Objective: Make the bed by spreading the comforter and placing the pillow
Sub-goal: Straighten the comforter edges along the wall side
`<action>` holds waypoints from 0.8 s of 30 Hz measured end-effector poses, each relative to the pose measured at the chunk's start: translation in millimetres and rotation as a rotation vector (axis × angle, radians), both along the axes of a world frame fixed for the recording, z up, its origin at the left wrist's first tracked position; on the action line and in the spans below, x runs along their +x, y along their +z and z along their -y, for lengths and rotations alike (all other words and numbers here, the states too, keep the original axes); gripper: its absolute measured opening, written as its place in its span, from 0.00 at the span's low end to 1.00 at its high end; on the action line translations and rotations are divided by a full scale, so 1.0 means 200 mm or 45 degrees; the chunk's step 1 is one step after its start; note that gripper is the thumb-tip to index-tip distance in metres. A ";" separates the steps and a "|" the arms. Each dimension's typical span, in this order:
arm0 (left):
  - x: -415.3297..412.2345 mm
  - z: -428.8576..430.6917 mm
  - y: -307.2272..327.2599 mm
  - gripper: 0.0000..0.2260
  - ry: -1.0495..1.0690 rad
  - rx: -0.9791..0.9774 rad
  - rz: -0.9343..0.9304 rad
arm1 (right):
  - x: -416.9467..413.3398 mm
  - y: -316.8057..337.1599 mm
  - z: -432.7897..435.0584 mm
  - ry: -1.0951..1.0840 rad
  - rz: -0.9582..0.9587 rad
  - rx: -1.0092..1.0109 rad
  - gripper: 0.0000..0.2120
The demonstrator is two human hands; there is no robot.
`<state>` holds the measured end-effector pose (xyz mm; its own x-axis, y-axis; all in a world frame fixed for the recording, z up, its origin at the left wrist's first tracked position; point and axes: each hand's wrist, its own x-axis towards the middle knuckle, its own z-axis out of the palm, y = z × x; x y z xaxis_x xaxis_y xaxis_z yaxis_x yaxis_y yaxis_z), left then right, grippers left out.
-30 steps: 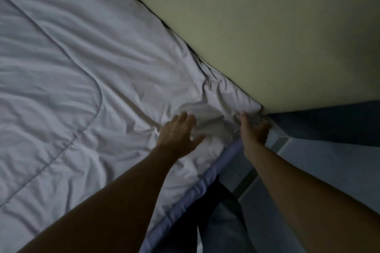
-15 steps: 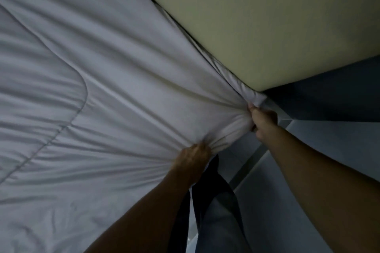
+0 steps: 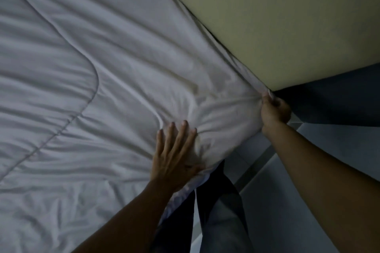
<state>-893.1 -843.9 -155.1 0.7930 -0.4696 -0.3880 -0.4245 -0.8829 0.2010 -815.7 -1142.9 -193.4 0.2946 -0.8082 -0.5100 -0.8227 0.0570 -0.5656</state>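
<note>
Since the earlier frame, left hand [image 3: 174, 158] has released its bunched grip; it now lies spread, flat on the comforter [image 3: 102, 88] corner. Right hand [image 3: 273, 111] pinches that corner by the wall [image 3: 287, 16]. Step: spreading. Next, likely smoothing; no pillow visible.
</note>
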 end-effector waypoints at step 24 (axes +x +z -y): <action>-0.12 -0.11 -0.09 0.39 0.109 -0.003 0.034 | -0.16 -0.08 -0.15 1.511 -0.147 -0.545 0.30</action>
